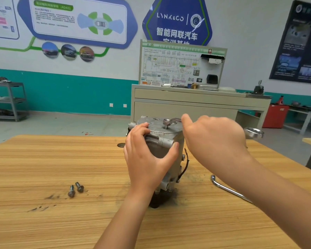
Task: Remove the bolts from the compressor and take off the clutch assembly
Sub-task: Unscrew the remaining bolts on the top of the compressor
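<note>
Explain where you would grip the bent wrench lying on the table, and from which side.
Grip the long straight shaft of the bent wrench, coming down from above. It lies flat on the table, so only its top and sides are free, and the short bent end probably gives little to hold.

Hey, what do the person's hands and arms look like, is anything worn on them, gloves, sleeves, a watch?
Both are bare. The left hand and right hand have no gloves, and no ring shows on the fingers in view. The left forearm and right forearm run to the picture's edge with no sleeve, watch or band visible.
</note>
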Action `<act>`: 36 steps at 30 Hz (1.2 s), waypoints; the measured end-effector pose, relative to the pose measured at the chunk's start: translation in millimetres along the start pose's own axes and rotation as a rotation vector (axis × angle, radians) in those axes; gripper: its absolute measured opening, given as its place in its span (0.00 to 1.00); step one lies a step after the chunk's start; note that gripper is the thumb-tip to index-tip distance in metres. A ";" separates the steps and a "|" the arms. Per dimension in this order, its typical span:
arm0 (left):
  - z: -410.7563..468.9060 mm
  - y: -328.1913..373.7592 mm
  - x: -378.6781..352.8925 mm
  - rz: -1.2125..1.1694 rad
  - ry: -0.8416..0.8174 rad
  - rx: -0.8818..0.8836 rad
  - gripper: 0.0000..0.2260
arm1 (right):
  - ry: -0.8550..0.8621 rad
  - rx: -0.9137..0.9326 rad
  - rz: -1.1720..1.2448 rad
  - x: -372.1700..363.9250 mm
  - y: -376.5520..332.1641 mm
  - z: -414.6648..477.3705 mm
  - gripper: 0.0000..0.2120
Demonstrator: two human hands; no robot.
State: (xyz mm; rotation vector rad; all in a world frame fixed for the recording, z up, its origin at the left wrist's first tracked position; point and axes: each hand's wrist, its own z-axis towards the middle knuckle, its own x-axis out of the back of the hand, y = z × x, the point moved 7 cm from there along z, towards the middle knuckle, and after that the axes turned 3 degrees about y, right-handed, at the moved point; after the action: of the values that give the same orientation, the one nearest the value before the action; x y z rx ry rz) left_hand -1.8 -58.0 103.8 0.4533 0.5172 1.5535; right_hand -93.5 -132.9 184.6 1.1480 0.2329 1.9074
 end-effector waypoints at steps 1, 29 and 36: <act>0.5 0.3 0.1 0.002 0.001 -0.005 0.28 | 0.089 -0.050 -0.014 -1.3 6.0 0.5 0.03; 1.9 0.5 0.4 0.040 -0.009 0.014 0.29 | 0.035 0.120 0.400 -11.2 28.7 30.8 0.11; 1.5 0.2 0.3 0.032 -0.024 0.030 0.30 | -0.007 0.164 0.277 -5.3 14.3 30.6 0.12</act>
State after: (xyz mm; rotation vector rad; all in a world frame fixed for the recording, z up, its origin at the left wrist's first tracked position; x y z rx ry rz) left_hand -1.1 -57.6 105.2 0.5052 0.5176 1.5707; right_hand -76.7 -153.5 206.1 1.3528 0.2404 2.1574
